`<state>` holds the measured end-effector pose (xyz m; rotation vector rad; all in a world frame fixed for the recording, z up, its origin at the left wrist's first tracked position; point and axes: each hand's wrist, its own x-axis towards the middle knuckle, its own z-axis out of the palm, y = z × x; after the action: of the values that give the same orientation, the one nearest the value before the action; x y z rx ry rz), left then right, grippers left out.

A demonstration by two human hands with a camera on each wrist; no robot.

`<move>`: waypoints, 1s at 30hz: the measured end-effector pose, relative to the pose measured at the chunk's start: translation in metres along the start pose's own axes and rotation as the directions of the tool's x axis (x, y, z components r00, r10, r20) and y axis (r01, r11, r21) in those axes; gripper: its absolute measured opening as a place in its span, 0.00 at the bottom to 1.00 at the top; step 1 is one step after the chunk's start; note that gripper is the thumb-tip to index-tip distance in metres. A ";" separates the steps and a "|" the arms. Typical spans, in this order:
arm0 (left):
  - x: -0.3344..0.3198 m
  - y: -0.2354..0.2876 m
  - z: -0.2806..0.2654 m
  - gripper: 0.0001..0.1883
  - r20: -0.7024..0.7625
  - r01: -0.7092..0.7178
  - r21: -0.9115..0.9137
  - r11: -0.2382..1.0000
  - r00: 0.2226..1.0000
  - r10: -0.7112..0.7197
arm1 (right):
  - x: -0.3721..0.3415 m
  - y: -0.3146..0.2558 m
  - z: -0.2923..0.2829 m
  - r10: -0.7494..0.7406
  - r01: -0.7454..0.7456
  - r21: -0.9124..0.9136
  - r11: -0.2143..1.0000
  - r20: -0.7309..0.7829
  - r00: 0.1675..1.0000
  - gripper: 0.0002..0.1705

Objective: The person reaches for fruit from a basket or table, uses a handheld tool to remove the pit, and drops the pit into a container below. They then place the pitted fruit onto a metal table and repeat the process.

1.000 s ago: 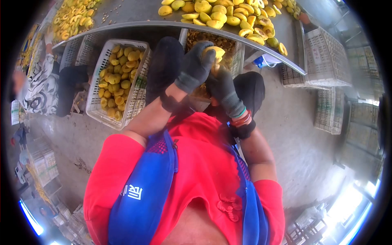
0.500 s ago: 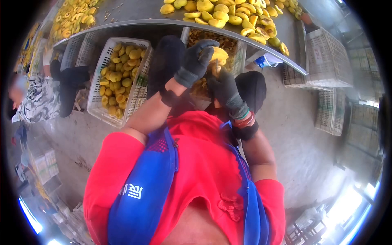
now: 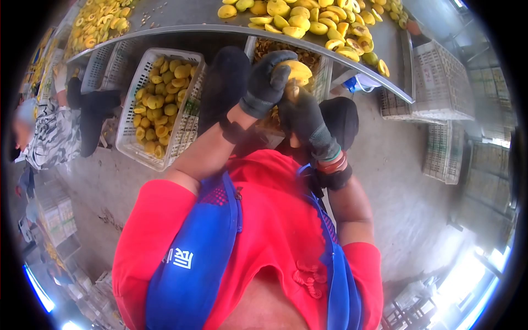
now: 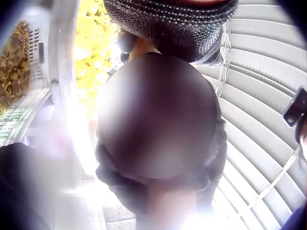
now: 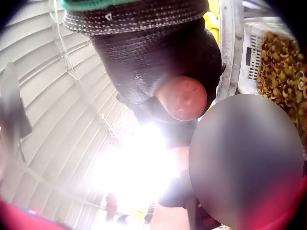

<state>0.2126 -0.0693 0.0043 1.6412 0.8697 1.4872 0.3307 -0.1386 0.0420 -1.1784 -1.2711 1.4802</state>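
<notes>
In the head view my gloved left hand (image 3: 268, 83) holds a yellow peach half (image 3: 298, 71), gripping it between thumb and fingers over a crate in front of my knees. Just below and to the right, my gloved right hand (image 3: 306, 122) is closed with its fingertips close to the fruit. From its fist sticks out the round end of a handle (image 5: 184, 98), seen in the right wrist view; the tool's working end is hidden. A small brownish piece (image 3: 293, 91) shows between both hands. The left wrist view shows the left glove (image 4: 168, 33) from behind, its grip blurred over.
A metal table (image 3: 181, 16) ahead bears piles of peach halves (image 3: 297, 19). Beneath its edge stands a crate of brown scraps (image 5: 283, 72). To the left is a white crate (image 3: 125, 129) of peach halves. Stacked crates (image 3: 443, 82) stand at right; another person (image 3: 55, 135) sits at left.
The peach half has turned and shifted slightly right with my left hand. My right hand stays close below it. The person at left has shifted posture.
</notes>
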 end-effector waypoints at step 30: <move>0.002 0.005 -0.018 0.21 -0.084 0.035 -0.201 0.979 0.995 -0.052 | 0.003 0.002 0.026 0.099 -0.098 -0.059 0.993 -0.002 0.995 0.11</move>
<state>0.1952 -0.0690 0.0104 1.4110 0.7717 1.5729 0.3045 -0.1411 0.0413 -1.2954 -1.2811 1.5238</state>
